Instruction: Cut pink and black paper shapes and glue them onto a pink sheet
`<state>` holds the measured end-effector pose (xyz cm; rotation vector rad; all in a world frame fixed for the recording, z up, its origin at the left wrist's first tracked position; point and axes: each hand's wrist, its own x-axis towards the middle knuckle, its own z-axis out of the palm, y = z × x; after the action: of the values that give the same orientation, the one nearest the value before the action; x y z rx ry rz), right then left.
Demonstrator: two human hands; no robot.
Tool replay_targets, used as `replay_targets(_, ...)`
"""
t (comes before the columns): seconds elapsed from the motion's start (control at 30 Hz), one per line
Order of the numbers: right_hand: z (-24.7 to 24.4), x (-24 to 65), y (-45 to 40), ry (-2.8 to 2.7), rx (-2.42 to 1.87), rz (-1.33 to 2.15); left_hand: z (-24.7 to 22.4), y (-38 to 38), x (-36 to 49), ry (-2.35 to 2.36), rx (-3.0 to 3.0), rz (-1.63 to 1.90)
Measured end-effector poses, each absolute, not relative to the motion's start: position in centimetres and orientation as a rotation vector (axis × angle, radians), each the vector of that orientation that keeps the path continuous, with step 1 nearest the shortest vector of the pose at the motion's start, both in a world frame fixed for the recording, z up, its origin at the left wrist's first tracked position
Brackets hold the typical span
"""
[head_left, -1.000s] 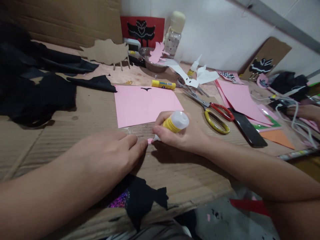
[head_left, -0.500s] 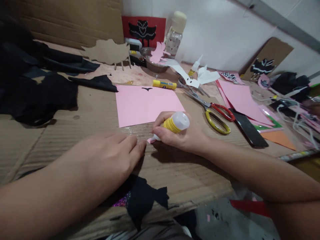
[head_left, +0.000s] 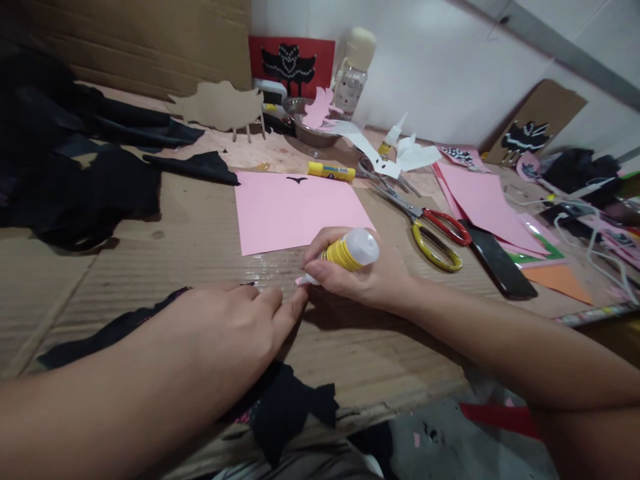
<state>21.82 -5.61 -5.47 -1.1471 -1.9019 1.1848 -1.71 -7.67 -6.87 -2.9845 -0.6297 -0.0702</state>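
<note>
My right hand (head_left: 345, 273) is closed around a glue bottle (head_left: 350, 253) with a yellow label, its clear base up and its nozzle pointing down-left at the cardboard. A tiny pink bit (head_left: 299, 281) shows at the nozzle tip. My left hand (head_left: 240, 327) lies palm down over a black cutout (head_left: 290, 400) with some glitter on it, the foremost fingertip stretched out close to the nozzle. What is under the palm is hidden. Just beyond my hands lies a pink sheet (head_left: 295, 213) with a small black shape (head_left: 297, 179) near its far edge.
Scissors (head_left: 425, 227), a black phone (head_left: 503, 260) and pink sheets (head_left: 480, 200) lie to the right. Behind the pink sheet are a glue stick (head_left: 331, 171), a metal bowl (head_left: 310, 130) and a bottle (head_left: 353, 77). Black fabric (head_left: 90, 187) covers the left. Cardboard (head_left: 400, 360) ends at the near edge.
My left hand has shifted right and slightly down, its fingertip now by the nozzle; more of the black cutout shows left of it. My right hand holds the bottle almost in place.
</note>
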Motion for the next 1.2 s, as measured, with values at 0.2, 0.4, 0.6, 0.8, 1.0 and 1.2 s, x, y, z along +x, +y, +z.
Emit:
replay_targets(0.2,-5.54,21.61,-5.59,-1.894,-1.152,1.175,-6.38,-7.88,-1.03,-0.619,-2.967,0.057)
replay_targets(0.4,-5.58,21.64,-5.63,-1.904,-1.146,1.139,-6.83,-7.90,-1.37,-0.616,-2.968,-0.054)
replay_targets(0.6,-5.60,21.50,-5.67,-1.838,-1.123,1.148,-6.71,-7.89,-1.25,-0.587,-2.908,-0.132)
replay_targets(0.8,-5.56,21.49,-5.65,-1.882,-1.171,1.161,-6.70,-7.99,-1.31,-0.613,-2.940,-0.054)
replay_targets(1.0,-5.67,21.57,-5.62,-1.886,-1.163,1.119,-6.71,-8.12,-1.48,-0.591,-2.947,-0.119)
replay_targets(1.2,-5.61,21.55,-5.74,-1.857,-1.167,1.079,-6.49,-7.96,-1.10,-0.590,-2.935,-0.065)
